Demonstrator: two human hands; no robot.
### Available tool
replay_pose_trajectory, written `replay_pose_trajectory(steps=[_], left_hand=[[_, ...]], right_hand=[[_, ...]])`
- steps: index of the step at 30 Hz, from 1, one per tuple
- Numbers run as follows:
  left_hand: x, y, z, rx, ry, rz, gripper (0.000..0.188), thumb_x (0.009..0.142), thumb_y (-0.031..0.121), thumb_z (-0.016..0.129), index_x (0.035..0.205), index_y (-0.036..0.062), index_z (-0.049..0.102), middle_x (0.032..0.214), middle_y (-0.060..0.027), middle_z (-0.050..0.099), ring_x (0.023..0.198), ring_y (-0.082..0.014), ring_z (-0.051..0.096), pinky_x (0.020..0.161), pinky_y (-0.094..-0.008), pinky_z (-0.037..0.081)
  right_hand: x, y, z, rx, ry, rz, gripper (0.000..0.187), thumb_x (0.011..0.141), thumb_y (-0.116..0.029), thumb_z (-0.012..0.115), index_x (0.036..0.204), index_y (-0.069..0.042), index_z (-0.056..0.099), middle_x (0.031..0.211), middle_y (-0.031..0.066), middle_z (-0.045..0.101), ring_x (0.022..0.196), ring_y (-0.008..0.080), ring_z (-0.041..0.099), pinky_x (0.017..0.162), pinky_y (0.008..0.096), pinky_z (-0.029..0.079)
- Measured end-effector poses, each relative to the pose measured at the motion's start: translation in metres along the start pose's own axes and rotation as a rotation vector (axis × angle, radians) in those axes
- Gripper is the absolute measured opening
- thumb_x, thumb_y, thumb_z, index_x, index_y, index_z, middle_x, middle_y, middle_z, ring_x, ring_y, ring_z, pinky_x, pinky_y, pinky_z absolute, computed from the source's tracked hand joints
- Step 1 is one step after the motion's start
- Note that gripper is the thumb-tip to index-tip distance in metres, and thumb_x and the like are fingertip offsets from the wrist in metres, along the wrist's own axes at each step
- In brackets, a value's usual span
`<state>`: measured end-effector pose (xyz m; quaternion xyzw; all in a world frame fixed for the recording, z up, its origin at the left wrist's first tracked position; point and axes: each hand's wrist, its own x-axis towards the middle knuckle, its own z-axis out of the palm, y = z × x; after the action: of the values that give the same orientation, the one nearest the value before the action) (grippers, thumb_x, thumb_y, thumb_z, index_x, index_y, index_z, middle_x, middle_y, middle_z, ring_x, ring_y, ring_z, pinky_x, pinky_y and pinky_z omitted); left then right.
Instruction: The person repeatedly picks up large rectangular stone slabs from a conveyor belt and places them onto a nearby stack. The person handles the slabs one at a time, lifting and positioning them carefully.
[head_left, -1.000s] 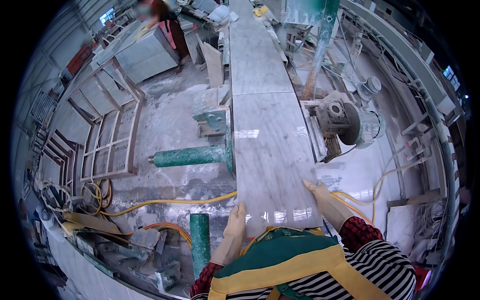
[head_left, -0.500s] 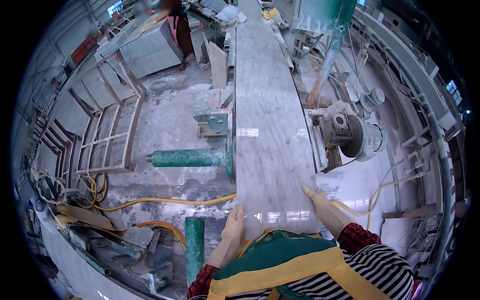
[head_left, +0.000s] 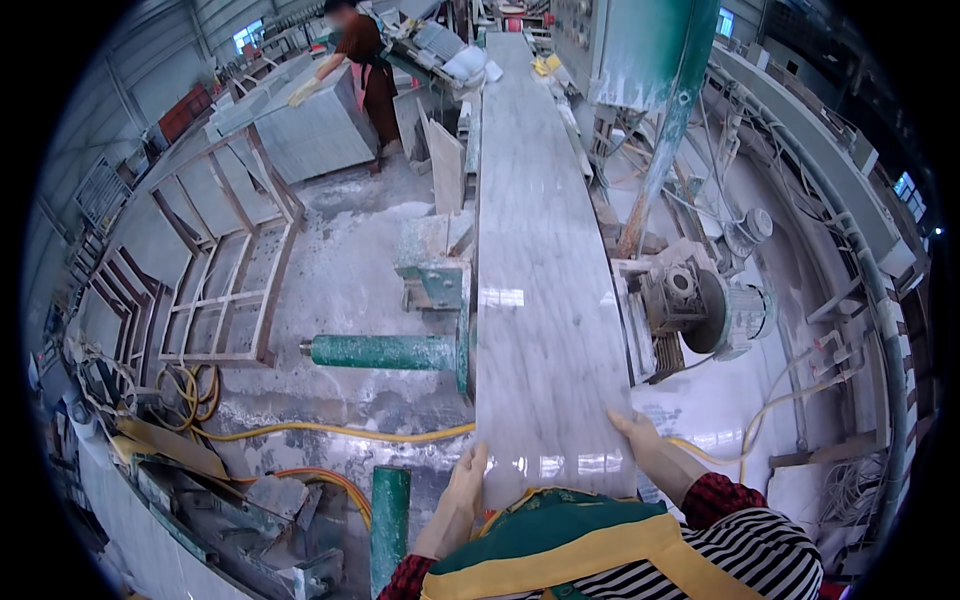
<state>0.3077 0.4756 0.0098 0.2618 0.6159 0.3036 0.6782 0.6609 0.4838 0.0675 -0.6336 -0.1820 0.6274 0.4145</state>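
Down at the bottom of the view, the person's left hand (head_left: 467,482) lies flat, fingers together, against the left edge of a long marble slab (head_left: 540,300). The right hand (head_left: 640,438) presses open-palmed on the slab's right edge, near its closest end. Neither hand is curled around anything; both simply rest against the stone.

The slab is pale grey with faint veins and a wet shine. It runs from just in front of the person's green and yellow apron (head_left: 560,545) straight away up the middle of the scene.

Left of the slab, a green roller (head_left: 385,352) sticks out sideways, and a second green roller (head_left: 390,520) stands near the left forearm. A yellow hose (head_left: 330,432) snakes across the wet floor (head_left: 340,290). Right of the slab sits a grey electric motor (head_left: 725,310). Far off at the upper left, another person (head_left: 355,45) leans over a stone block (head_left: 300,125).
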Motion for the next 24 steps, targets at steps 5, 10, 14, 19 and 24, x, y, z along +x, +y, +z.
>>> replay_pose_trajectory(steps=[5,10,14,19,24], left_hand=[[-0.057,0.004,-0.023,-0.097,-0.198,-0.253,0.066,0.105,0.048,0.057,0.147,-0.0020,0.048,0.139,-0.0155,0.061,0.125,-0.0241,0.061,0.105,-0.0394,0.048],[-0.073,0.007,-0.012,-0.213,-0.163,-0.277,0.051,0.107,0.043,0.057,0.133,-0.0009,0.056,0.118,-0.0137,0.068,0.096,-0.0196,0.066,0.079,-0.0320,0.054],[-0.062,-0.001,-0.012,-0.220,-0.122,-0.199,0.047,0.107,0.039,0.059,0.127,-0.0034,0.060,0.101,-0.0149,0.073,0.076,-0.0216,0.072,0.073,-0.0358,0.061],[-0.061,0.002,-0.010,-0.208,-0.133,-0.179,0.045,0.106,0.039,0.060,0.129,0.0000,0.060,0.095,-0.0166,0.073,0.066,-0.0203,0.068,0.064,-0.0338,0.057],[-0.058,0.009,0.000,-0.199,-0.021,-0.176,0.046,0.105,0.039,0.061,0.133,0.0029,0.058,0.089,-0.0140,0.071,0.062,-0.0195,0.064,0.060,-0.0322,0.055]], right_hand=[[-0.072,-0.014,-0.007,-0.410,-0.097,0.165,0.067,0.097,-0.047,0.069,0.146,-0.004,0.057,0.133,0.0122,0.069,0.119,0.0246,0.066,0.103,0.0389,0.052],[-0.055,0.018,-0.016,-0.782,0.082,0.162,0.076,0.094,-0.055,0.068,0.147,-0.001,0.055,0.135,0.0177,0.067,0.124,0.0321,0.064,0.106,0.0376,0.049],[-0.061,0.012,-0.008,-0.779,0.137,0.100,0.079,0.094,-0.053,0.069,0.143,0.007,0.055,0.136,0.0220,0.065,0.123,0.0317,0.064,0.106,0.0388,0.049],[-0.079,-0.003,0.008,-0.709,0.113,0.039,0.086,0.090,-0.045,0.076,0.146,0.013,0.046,0.138,0.0264,0.062,0.122,0.0345,0.064,0.106,0.0399,0.049],[-0.069,0.029,-0.002,-0.826,0.179,-0.304,0.098,0.083,-0.045,0.081,0.151,0.011,0.038,0.147,0.0316,0.051,0.134,0.0410,0.054,0.113,0.0432,0.044]])
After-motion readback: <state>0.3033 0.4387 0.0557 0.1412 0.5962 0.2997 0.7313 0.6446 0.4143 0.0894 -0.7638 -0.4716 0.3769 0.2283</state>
